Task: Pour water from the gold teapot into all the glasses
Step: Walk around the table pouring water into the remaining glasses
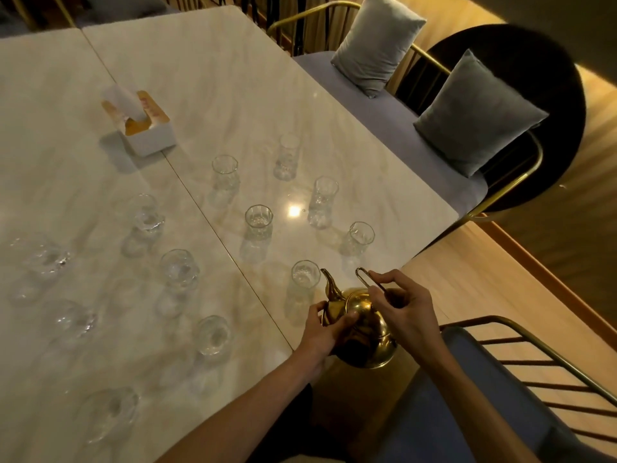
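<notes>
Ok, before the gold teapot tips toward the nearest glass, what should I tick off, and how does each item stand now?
1. Right hand grips the thin wire handle: ok.
2. Left hand steadies the round gold metal teapot: ok.
3. Curved spout faces the nearest clear glass tumbler, beside its rim: ok.
4. That glass upright: ok.
5. Water level in it: cannot tell.
6. Teapot over the pale marble table: not ok, it hangs past the edge.

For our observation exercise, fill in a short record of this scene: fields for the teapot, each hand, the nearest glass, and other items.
teapot: gold teapot, at the table's near edge
left hand: left hand holds the body below the spout
right hand: right hand, fingers pinch the wire handle
nearest glass: glass beside the spout
other: tissue box on the table
</notes>
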